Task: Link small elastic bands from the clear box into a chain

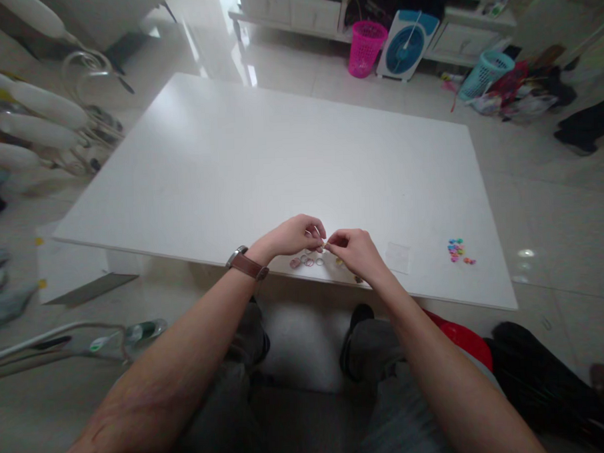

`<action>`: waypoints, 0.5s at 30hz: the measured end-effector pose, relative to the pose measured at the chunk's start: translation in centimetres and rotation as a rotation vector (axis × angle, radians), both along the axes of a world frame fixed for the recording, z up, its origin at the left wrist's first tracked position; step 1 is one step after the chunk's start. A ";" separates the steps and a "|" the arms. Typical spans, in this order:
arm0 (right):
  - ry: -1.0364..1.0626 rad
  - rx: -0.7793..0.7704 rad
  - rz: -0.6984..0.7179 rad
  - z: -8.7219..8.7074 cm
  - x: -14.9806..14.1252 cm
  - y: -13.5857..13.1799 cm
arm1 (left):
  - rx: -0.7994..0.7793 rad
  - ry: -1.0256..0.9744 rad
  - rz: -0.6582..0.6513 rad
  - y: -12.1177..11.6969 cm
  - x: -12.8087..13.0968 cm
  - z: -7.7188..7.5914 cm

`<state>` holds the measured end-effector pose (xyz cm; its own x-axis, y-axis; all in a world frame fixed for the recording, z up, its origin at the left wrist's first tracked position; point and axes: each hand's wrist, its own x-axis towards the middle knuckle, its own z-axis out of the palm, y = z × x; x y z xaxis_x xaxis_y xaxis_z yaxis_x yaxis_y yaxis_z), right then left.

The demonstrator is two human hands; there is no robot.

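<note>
Near the table's front edge, my left hand (305,234) and my right hand (351,246) meet fingertip to fingertip. Both are closed in a pinch around something tiny and pale that I cannot make out. Just below the left fingers, several small rings (309,261) lie on the white table (259,155), some silvery and some pinkish. Small gold-coloured pieces (339,261) sit partly behind my right hand, and a little dark cluster (358,279) lies by its wrist. A brown-strapped watch (248,262) is on my left wrist.
Right of my right hand lies a clear flat plastic piece (398,257). Farther right is a group of small colourful pieces (456,250). Beyond the table stand a pink basket (367,49), a blue-white fan (405,47) and a teal basket (485,75). Under the right side is something red (464,343).
</note>
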<state>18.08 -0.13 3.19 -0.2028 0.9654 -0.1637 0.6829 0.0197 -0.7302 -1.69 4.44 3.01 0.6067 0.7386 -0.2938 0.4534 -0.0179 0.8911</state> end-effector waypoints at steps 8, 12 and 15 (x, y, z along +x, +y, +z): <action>-0.503 -0.110 0.094 0.8 4.6 -0.2 | 0.264 0.370 0.021 -0.5 -0.1 0.0; -0.637 -0.178 0.127 0.5 4.6 -0.8 | 0.300 0.441 0.003 -0.4 0.0 -0.2; -0.656 -0.168 0.120 0.8 4.2 -0.9 | 0.312 0.452 -0.003 -0.3 0.1 -0.3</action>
<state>22.30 -1.04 4.02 -0.1143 0.8932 -0.4350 0.9851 0.0452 -0.1661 -1.58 4.19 2.69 0.4730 0.8311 -0.2924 0.7893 -0.2522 0.5599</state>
